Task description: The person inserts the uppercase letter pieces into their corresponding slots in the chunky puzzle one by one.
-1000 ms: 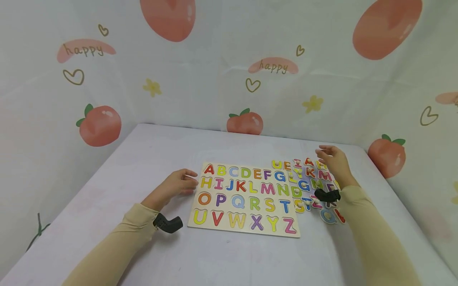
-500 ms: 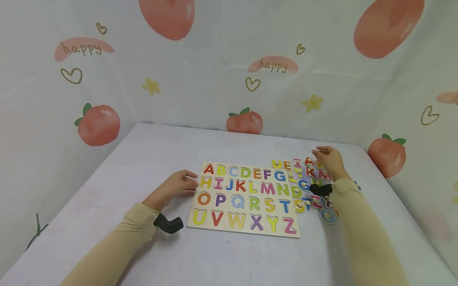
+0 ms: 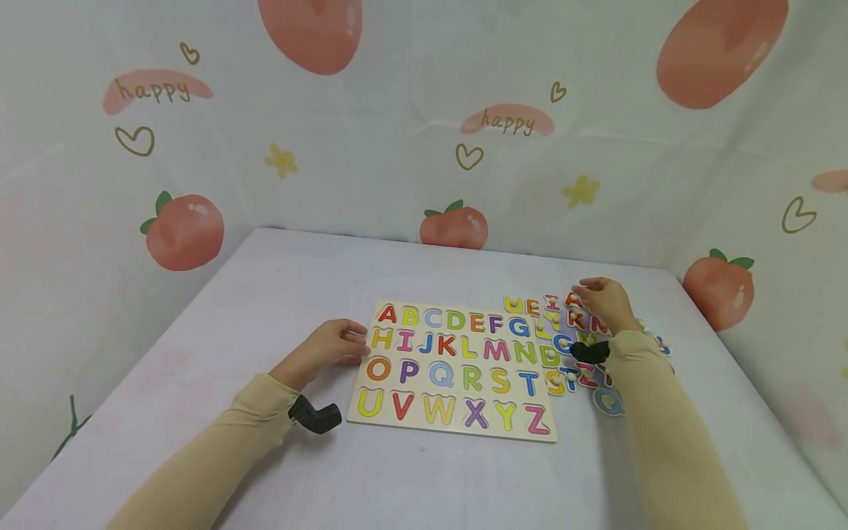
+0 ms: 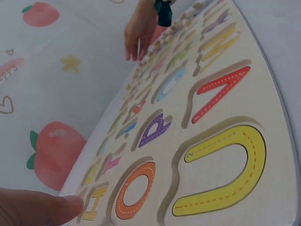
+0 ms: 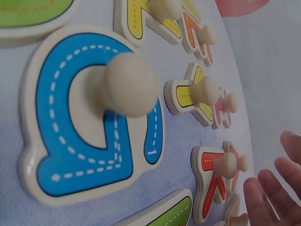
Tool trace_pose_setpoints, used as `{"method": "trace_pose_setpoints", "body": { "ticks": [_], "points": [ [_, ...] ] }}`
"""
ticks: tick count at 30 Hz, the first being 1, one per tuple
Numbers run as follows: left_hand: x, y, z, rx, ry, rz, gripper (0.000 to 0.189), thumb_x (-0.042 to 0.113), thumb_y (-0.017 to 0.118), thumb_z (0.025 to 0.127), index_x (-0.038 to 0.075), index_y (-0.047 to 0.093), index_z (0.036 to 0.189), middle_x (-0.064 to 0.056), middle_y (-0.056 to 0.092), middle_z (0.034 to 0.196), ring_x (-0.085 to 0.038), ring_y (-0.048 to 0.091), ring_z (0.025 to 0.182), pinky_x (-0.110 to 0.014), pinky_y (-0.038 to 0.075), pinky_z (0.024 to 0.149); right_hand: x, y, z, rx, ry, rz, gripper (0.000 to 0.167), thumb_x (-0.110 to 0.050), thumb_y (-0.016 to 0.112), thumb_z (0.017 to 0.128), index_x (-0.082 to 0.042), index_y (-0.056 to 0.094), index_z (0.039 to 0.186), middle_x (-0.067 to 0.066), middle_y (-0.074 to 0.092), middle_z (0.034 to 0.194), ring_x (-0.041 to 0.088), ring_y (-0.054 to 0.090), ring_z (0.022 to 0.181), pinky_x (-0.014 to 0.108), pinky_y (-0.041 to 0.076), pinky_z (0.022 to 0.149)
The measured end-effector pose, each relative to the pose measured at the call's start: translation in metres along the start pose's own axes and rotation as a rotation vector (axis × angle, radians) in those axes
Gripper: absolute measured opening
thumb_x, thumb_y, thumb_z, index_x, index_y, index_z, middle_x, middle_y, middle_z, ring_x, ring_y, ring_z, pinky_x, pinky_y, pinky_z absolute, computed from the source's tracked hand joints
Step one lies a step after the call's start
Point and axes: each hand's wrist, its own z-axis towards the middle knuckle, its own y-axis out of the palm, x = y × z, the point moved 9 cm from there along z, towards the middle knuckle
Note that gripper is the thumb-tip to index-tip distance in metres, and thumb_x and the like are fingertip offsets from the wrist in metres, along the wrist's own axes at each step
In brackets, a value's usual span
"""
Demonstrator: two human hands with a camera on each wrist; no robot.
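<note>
A pale wooden alphabet board (image 3: 419, 389) with coloured letter recesses lies on the table. My left hand (image 3: 324, 344) is at its left edge, fingers loosely bent and holding nothing; its thumb (image 4: 42, 207) shows beside the H in the left wrist view. Over the back of the loose letter pieces hovers my right hand (image 3: 606, 303), its fingertips close to the red A piece (image 3: 573, 300). In the right wrist view, its fingers (image 5: 263, 200) are spread near the knobs of the A and the red K piece (image 5: 207, 162), with nothing between them.
Knobbed letter pieces crowd the board's right side, including a blue G (image 5: 51, 94), a yellow U (image 3: 513, 304) and a light blue Q (image 3: 607, 402). Some overlap the board's right edge in the head view. A printed fabric backdrop (image 3: 371, 184) stands behind the table.
My right hand has moved left and slightly nearer, from above the H piece to the A piece. A blue piece on the far right has come into view. The left hand has barely moved.
</note>
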Motion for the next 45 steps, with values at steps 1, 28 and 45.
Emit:
{"method": "trace_pose_setpoints", "body": {
  "ticks": [1, 28, 45],
  "points": [
    [0.0, 0.0, 0.001, 0.003, 0.001, 0.006, 0.047, 0.008, 0.07, 0.086, -0.001, 0.052, 0.128, -0.014, 0.06, 0.112, -0.019, 0.062, 0.091, -0.028, 0.054, 0.08, 0.001, 0.0, 0.001, -0.003, 0.002, -0.006, 0.056, -0.035, 0.048, 0.1, 0.002, 0.039, 0.142, 0.028, 0.042, 0.141, 0.042, 0.045, 0.126, 0.05, 0.037, 0.106],
    [0.001, -0.003, 0.0, 0.032, 0.041, 0.115, 0.048, 0.004, 0.077, 0.076, 0.0, 0.058, 0.12, -0.009, 0.06, 0.095, -0.018, 0.056, 0.083, -0.024, 0.046, 0.069, -0.001, 0.008, 0.006, 0.021, -0.001, -0.177, 0.035, -0.013, 0.055, 0.096, 0.007, 0.057, 0.125, 0.029, 0.056, 0.125, 0.032, 0.055, 0.102, 0.039, 0.047, 0.085],
    [0.005, -0.003, -0.002, 0.046, 0.061, 0.143, 0.049, 0.005, 0.077, 0.076, 0.0, 0.058, 0.12, -0.008, 0.06, 0.095, -0.019, 0.056, 0.083, -0.025, 0.045, 0.07, -0.002, 0.007, 0.006, 0.056, -0.008, -0.212, 0.03, -0.012, 0.055, 0.096, 0.008, 0.062, 0.117, 0.027, 0.063, 0.114, 0.023, 0.06, 0.084, 0.029, 0.046, 0.07]
  ]
}}
